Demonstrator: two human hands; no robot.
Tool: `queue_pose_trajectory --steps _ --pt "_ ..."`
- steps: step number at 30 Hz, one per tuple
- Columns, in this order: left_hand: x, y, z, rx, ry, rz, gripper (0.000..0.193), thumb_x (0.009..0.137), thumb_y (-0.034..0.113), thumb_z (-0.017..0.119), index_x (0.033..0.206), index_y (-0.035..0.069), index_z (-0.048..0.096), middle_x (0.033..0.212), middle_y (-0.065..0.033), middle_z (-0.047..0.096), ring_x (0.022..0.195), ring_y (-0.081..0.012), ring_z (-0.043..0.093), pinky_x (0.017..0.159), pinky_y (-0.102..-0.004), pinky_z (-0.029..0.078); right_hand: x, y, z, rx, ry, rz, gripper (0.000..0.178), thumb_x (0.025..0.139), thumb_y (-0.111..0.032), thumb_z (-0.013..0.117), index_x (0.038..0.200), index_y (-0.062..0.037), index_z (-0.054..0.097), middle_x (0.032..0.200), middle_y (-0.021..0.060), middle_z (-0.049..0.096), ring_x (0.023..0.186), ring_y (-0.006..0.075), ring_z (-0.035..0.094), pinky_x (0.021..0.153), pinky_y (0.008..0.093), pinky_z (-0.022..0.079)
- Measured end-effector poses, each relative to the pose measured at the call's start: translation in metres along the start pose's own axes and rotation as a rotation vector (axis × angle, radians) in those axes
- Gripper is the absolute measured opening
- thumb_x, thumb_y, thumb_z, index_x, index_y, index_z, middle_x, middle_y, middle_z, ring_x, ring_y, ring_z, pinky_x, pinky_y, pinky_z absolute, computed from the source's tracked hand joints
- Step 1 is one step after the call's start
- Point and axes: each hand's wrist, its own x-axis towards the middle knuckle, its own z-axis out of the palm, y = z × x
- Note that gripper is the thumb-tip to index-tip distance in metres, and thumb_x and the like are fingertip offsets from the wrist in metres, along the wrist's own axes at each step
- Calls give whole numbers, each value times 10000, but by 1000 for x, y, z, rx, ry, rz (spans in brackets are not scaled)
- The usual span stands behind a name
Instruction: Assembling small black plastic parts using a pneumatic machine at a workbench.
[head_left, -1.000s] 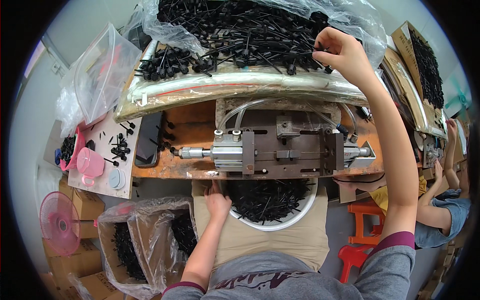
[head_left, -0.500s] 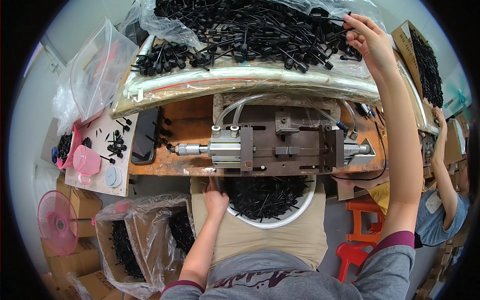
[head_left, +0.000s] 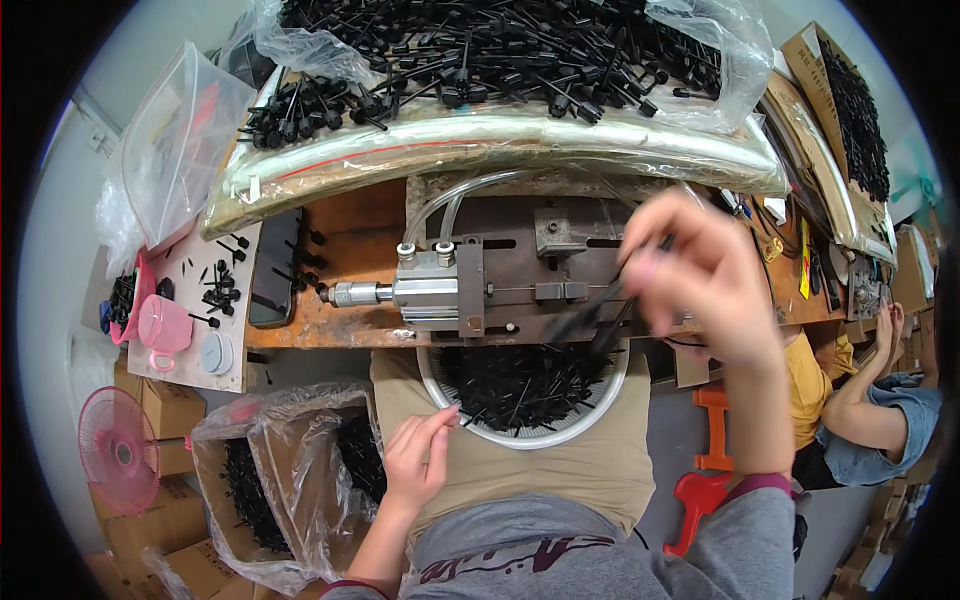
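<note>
My right hand (head_left: 695, 275), blurred by motion, is above the right part of a metal clamping fixture (head_left: 560, 290). Its fingers are closed on thin black rods with thicker ends (head_left: 590, 318), which point down toward a round white basket (head_left: 573, 436). That basket sits on my lap, filled with black rod-like pieces (head_left: 525, 390). At its left rim is my left hand (head_left: 418, 462), palm partly turned up, fingers loosely stretched and thumb apart; nothing clear shows in it. The fixture has a silver pneumatic cylinder (head_left: 425, 290) on its left.
Behind the fixture, a padded tray edge (head_left: 480, 140) holds a heap of black knobbed rods (head_left: 500, 60). To the left are a phone (head_left: 275, 275), a pink cup (head_left: 165, 325) and a pink fan (head_left: 120, 450). Plastic-lined boxes (head_left: 290, 480) stand below. At right, a co-worker's arm (head_left: 870, 400) shows.
My right hand has come down from the heap's right end to over the fixture, bringing black rods. My left hand has shifted down along the basket rim and turned its palm up.
</note>
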Motion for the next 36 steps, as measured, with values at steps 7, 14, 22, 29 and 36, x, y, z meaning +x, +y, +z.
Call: queue_pose_trajectory --steps 7,14,22,29,36 --pt "75 83 -21 -462 -334 -23 521 904 208 671 1322 -57 511 1281 -221 577 1185 -300 569 983 -369 459 -27 57 59 -92 -282 -12 120 874 -102 700 933 -44 613 704 -16 611 592 25 543 522 204 428" --pt "69 89 14 -608 -614 -280 186 1028 143 499 1130 -2 554 830 -61 676 650 -124 658 553 -258 517 -38 57 56 81 -209 104 218 876 -2 680 1074 16 591 862 53 636 693 83 642 588 222 516" --pt "78 88 17 -1019 -591 -541 265 1075 233 407 1115 8 541 874 -97 689 565 -60 548 502 -181 431 -39 82 50 449 9 130 215 965 -52 598 1153 51 601 957 117 682 700 104 640 632 237 525" --pt "80 90 15 -1127 -625 -563 261 1070 215 418 1084 -6 558 1002 -107 627 861 -144 681 510 -200 480 -43 87 51 423 124 138 193 982 -109 594 1073 50 655 850 80 682 589 75 600 527 210 466" --pt "85 99 21 -1038 -575 -608 250 1060 230 421 1015 28 562 862 -183 726 492 -76 561 463 -169 357 -46 92 51 462 145 126 169 978 -102 603 1039 47 654 803 66 670 556 73 585 501 205 431"
